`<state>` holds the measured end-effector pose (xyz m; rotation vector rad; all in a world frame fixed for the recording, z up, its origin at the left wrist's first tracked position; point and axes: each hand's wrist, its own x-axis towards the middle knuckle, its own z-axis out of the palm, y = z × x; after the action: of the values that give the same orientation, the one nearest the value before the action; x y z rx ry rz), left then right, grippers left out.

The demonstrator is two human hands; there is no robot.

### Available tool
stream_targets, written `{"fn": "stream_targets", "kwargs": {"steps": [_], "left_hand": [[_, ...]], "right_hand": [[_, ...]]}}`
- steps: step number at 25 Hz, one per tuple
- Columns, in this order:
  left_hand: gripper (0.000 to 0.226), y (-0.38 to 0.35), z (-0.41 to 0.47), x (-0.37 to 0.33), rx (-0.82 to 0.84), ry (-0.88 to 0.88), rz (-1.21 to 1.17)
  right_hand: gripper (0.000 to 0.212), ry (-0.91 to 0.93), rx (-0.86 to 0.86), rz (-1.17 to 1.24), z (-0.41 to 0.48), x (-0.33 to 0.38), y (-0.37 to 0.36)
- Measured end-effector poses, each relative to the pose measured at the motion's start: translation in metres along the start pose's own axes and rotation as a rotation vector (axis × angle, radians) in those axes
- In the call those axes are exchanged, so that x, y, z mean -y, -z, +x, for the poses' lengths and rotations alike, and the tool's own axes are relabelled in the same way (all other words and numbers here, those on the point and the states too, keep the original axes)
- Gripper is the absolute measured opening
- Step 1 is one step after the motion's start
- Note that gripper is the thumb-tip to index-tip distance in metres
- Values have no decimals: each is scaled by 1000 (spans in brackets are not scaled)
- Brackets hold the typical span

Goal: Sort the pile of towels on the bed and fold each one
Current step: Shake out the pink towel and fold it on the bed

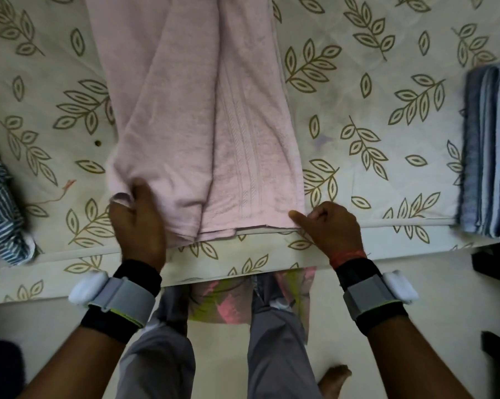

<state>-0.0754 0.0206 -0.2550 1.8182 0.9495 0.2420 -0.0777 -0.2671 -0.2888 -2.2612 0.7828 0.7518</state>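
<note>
On the bed [387, 133] — left hand [138, 223] gripping a fold of the pink towel [243, 139], right hand [329, 228] pinching its corner

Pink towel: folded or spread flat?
Partly folded: the pink towel has its left side doubled lengthwise over the middle; the left hand grips that flap.
</note>
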Motion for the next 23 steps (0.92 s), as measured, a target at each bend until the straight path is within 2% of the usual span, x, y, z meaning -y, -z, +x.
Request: {"fn": "stream_targets", "kwargs": {"steps": [1, 3, 5, 6, 7, 9, 11, 12, 14, 17, 19, 20, 23], "left_hand": [[28, -4, -11, -5, 98, -129, 69], [6, -13, -38, -13, 426, -442, 126], [35, -30, -63, -11, 821, -768, 290], [42, -38, -72, -6, 957, -859, 394], [46, -45, -77, -2, 1009, -882, 461], [39, -48, -77, 0, 982, -779, 461], [28, -34, -65, 10, 894, -609, 393], [24, -25, -57, 15, 823, -538, 374], [22, 1, -39, 31, 680, -444, 396], [41, 42, -15, 55, 583, -487, 682], [57, 67, -3, 70, 602, -457, 836], [60, 75, -1, 73, 595, -387, 847], [53, 81, 1, 71, 477, -22, 575]], "right_hand": [[41, 37, -60, -9, -1, -1, 1], [38, 111, -88, 256, -4, 5, 5], [35, 18, 0, 632, -7, 23, 9], [41, -91, 82, 726, -8, 30, 10], [52, -186, 159, 727, -6, 33, 9], [61, -252, 242, 626, 0, 29, 5], [61, -152, 213, 502, 4, 17, -4], [57, -79, 194, 474, 5, 13, -7], [34, 15, 183, 464, 6, 12, -11], [12, 80, 125, 396, 11, 10, -13], [16, 65, 19, 345, 11, 3, -12], [20, 40, 5, 315, 12, -1, -12], [32, -6, 138, 222, 10, -5, -6]]}}
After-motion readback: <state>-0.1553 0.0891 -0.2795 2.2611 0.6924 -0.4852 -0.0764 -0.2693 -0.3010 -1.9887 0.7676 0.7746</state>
